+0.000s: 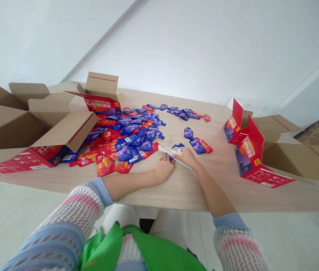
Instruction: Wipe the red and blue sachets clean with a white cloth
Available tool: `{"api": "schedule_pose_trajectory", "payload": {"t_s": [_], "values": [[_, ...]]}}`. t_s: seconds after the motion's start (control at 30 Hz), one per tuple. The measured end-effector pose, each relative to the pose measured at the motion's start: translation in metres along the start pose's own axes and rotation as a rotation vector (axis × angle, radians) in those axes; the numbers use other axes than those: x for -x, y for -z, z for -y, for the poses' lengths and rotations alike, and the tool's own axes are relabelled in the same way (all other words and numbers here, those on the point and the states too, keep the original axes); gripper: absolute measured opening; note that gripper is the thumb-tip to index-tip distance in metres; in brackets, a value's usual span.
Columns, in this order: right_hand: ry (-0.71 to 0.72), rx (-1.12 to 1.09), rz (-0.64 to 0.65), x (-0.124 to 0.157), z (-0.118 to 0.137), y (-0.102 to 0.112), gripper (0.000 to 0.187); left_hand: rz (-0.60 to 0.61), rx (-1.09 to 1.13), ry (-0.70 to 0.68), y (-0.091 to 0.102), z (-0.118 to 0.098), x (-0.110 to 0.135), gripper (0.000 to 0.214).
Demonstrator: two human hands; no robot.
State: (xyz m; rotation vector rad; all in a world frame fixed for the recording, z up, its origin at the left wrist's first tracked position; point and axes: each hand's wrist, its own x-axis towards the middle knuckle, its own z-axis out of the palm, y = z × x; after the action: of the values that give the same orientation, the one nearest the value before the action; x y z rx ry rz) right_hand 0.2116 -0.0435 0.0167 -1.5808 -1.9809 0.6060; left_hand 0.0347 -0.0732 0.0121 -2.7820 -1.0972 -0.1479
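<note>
My left hand (163,169) rests on the wooden table (221,169) with its fingers curled, pinching a small blue packet against the near end of a flat white sheet (173,153). My right hand (186,156) lies on the same white sheet, fingers pressed down on it. A big heap of blue and red-orange sachets (128,137) spreads just left of both hands. Two or three loose sachets (197,145) lie just beyond my right hand.
Open red-and-blue printed cartons lie at left (49,146), back (103,99) and right (249,154). Brown cardboard boxes stand at the left edge (3,120) and the right (286,150). A smaller scatter of sachets (182,113) sits farther back. Green fabric (148,252) covers my lap.
</note>
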Motion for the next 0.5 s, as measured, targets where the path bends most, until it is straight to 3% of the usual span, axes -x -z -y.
{"api": "schedule_pose_trajectory", "payload": {"t_s": [0.13, 0.33, 0.43, 0.5], "values": [[0.024, -0.252, 0.116, -0.001, -0.007, 0.009, 0.044, 0.043, 0.08, 0.112, 0.003, -0.001, -0.001, 0.037], [0.018, -0.363, 0.286, -0.001, -0.011, 0.02, 0.047, 0.124, 0.126, 0.062, -0.004, 0.006, -0.007, 0.034], [-0.008, -0.28, 0.266, -0.003, -0.019, 0.022, 0.045, 0.084, 0.076, -0.01, -0.006, 0.012, -0.009, 0.034], [-0.052, -0.182, 0.17, -0.005, -0.029, 0.022, 0.041, 0.082, 0.038, -0.067, -0.003, 0.016, -0.009, 0.034]]}}
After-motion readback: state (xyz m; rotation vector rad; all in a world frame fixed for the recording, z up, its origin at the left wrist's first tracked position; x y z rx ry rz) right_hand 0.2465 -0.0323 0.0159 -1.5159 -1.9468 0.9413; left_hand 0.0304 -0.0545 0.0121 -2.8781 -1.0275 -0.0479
